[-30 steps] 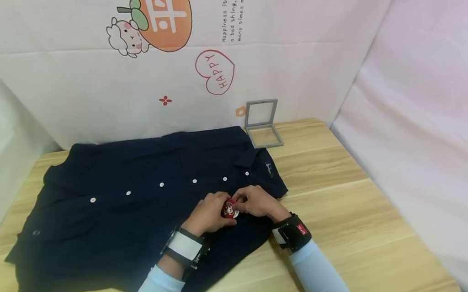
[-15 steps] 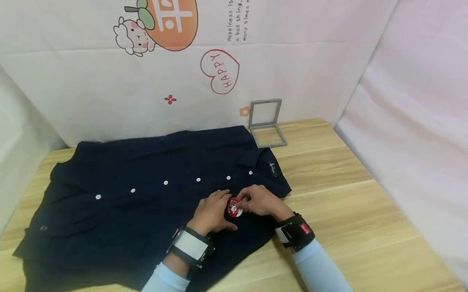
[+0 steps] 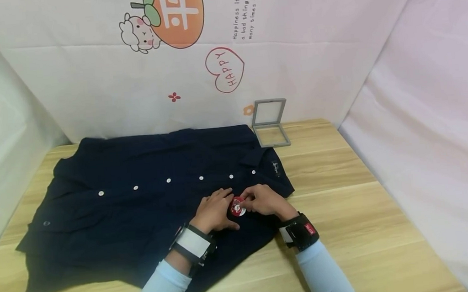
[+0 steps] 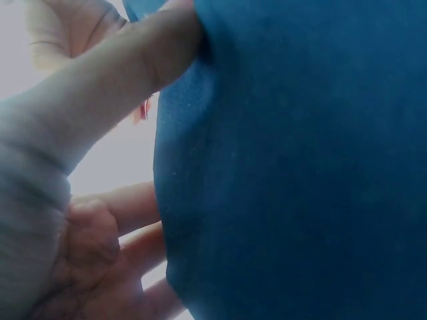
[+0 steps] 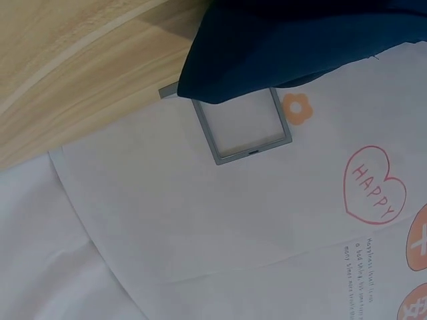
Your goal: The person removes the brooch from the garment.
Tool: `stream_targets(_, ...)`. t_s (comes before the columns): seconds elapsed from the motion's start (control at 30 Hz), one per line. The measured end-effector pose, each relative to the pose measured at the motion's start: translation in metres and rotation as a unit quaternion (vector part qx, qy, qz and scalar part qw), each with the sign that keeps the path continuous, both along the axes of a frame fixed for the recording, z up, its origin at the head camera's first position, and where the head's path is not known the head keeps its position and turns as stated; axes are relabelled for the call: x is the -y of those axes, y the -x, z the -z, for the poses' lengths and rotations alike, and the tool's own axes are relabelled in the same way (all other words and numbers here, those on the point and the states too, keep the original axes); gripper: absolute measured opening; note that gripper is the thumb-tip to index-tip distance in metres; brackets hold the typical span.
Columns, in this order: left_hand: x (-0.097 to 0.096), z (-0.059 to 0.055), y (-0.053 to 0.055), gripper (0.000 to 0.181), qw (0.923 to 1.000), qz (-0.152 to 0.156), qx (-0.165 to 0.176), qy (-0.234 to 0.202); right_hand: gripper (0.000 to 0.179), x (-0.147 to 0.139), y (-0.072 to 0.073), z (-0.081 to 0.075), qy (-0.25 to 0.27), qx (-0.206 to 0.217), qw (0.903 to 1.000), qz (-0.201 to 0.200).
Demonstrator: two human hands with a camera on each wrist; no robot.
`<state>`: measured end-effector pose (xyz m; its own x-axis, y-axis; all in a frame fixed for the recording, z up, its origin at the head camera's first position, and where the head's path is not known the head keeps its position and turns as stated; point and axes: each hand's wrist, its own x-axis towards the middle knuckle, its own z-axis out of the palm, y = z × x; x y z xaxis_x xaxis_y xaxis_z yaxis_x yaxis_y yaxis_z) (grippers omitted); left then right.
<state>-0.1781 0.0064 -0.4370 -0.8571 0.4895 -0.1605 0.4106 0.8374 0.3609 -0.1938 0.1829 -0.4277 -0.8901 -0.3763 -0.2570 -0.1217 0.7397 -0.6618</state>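
Observation:
A dark navy button-up shirt lies spread on the table. On its chest, right of the row of white buttons, is a round red badge with a white cartoon figure. My right hand pinches the badge's right edge between thumb and fingertips. My left hand rests on the shirt beside it, thumb apart from the fingers. The left wrist view shows my left thumb and fingers against the shirt fabric, with a sliver of red beyond. The badge's back is hidden, and the right wrist view does not show my right hand.
An open grey square frame case stands at the table's back edge, by the shirt's collar. Bare wood tabletop extends to the right. A printed white cloth hangs behind, with white cloth at both sides.
My left hand has loosened from the badge's left edge, with its fingers now flatter on the shirt. The badge face shows more fully. My right hand still pinches it. The head view has shifted slightly.

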Motion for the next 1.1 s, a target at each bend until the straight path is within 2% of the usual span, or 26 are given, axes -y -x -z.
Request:
stream_targets(0.3, -0.001, 0.000, 0.004, 0.084, 0.9999, 0.005, -0.007, 0.008, 0.008, -0.003, 0.003, 0.000, -0.001, 0.021, 0.9996, 0.018)
stream_targets(0.63, 0.000, 0.000, 0.002, 0.081, 1.0000, 0.004, -0.004, 0.004, 0.010, -0.004, 0.003, -0.003, 0.003, 0.024, 0.9997, 0.004)
stream_targets(1.1, 0.001, 0.000, 0.003, 0.082, 0.9999, 0.004, 0.001, 0.011, 0.011, -0.011, 0.002, -0.008, 0.033, 0.057, 0.9978, 0.003)
